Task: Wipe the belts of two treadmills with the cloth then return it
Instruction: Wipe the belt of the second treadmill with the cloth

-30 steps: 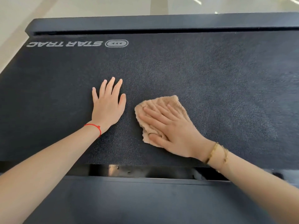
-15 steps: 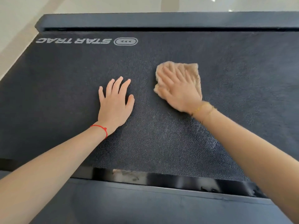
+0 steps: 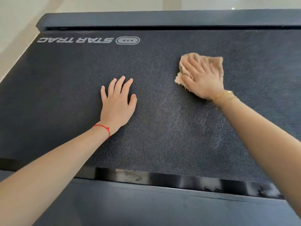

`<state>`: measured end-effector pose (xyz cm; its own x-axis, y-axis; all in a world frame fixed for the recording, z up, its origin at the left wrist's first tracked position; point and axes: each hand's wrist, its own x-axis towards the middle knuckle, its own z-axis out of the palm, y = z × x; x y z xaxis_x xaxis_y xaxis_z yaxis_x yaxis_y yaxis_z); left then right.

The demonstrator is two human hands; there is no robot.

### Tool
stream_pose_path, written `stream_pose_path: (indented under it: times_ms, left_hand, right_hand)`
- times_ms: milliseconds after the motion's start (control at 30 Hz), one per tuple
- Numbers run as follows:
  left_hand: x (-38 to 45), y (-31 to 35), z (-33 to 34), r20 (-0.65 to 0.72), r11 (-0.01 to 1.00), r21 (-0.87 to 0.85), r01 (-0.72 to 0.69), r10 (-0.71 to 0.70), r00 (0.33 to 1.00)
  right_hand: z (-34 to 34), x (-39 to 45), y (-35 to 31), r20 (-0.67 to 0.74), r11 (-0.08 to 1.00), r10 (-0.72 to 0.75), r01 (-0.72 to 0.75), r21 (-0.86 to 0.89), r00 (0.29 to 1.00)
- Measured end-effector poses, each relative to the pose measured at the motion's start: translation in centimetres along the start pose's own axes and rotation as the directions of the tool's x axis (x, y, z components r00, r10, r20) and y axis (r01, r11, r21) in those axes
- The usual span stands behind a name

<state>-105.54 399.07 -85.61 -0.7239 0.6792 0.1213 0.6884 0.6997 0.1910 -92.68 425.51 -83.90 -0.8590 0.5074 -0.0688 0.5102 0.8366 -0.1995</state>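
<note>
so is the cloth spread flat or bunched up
Bunched: the cloth lies crumpled in folds under the right hand, pressed on the belt.

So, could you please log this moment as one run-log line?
phase: wiping first belt | right hand: flat, pressing cloth on belt | left hand: flat on belt, bracing | cloth: not returned
</note>
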Motion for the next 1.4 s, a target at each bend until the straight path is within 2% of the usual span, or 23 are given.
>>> stream_pose_path:
  times_ms: [67, 100, 200, 300, 433, 533, 633, 733, 800, 900, 1000, 1133, 1233, 1400]
  left_hand:
    - [0.0, 0.0, -0.1, -0.005, 1.0, -0.009, 0.001, -0.001, 1.0]
    - [0.0, 0.0, -0.1, -0.006, 1.0, -0.013, 0.003, -0.003, 1.0]
    - [0.0, 0.0, -0.1, -0.008, 1.0, -0.012, 0.007, -0.007, 1.0]
    - [-0.1, 0.0, 0.1, -0.018, 1.0, -0.01, -0.003, 0.003, 1.0]
    - [0.0, 0.0, 0.1, -0.018, 1.0, -0.008, -0.004, 0.004, 1.0]
    - [-0.1, 0.0, 0.1, -0.01, 1.0, -0.011, -0.005, 0.005, 1.0]
    - [-0.1, 0.0, 0.1, -0.01, 1.0, -0.007, -0.006, 0.006, 1.0]
    - [-0.1, 0.0, 0.1, -0.011, 1.0, -0.004, -0.006, 0.005, 1.0]
    - [-0.1, 0.1, 0.0, -0.011, 1.0, -0.007, -0.004, 0.004, 1.0]
    - [-0.1, 0.1, -0.1, -0.008, 1.0, -0.009, -0.001, 0.001, 1.0]
    - [-0.2, 0.2, -0.1, -0.005, 1.0, -0.012, -0.002, 0.002, 1.0]
    - [-0.2, 0.1, -0.2, 0.003, 1.0, 0.002, -0.005, 0.004, 1.0]
    - [-0.2, 0.1, -0.1, 0.006, 1.0, 0.008, -0.006, 0.006, 1.0]
    - [-0.2, 0.1, 0.0, -0.012, 1.0, -0.007, -0.007, 0.007, 1.0]
  right_hand:
    - [0.3, 0.4, -1.2, -0.021, 0.998, 0.057, -0.056, 0.028, 0.998]
    - [0.6, -0.5, -2.1, -0.031, 0.999, 0.033, -0.032, 0.031, 0.999]
    - [1.6, -5.8, -4.5, -0.032, 0.984, -0.177, 0.178, 0.015, 0.984]
    - [2.0, -12.1, -5.8, 0.033, 0.932, -0.363, 0.363, -0.013, 0.931]
    - [1.7, -16.5, -4.6, 0.102, 0.897, -0.439, 0.443, -0.011, 0.893]
    - [1.0, -15.1, -2.5, 0.074, 0.932, -0.362, 0.363, 0.001, 0.929]
    - [0.4, -10.9, -0.2, 0.007, 0.989, -0.147, 0.147, 0.007, 0.989]
    - [0.1, -7.7, 0.1, -0.021, 0.999, 0.036, -0.036, 0.007, 0.999]
    - [0.5, -8.1, -0.9, -0.023, 0.999, 0.036, -0.036, 0.011, 0.999]
    - [1.1, -12.2, -2.9, -0.009, 0.992, -0.124, 0.124, 0.004, 0.992]
    - [1.5, -17.3, -4.0, 0.023, 0.954, -0.298, 0.298, -0.014, 0.954]
    - [1.5, -20.4, -2.9, 0.035, 0.922, -0.388, 0.388, 0.002, 0.921]
    - [0.9, -17.8, -1.2, 0.016, 0.943, -0.333, 0.333, 0.005, 0.943]
    - [0.2, -7.9, 1.1, -0.052, 1.0, -0.005, 0.006, 0.023, 0.999]
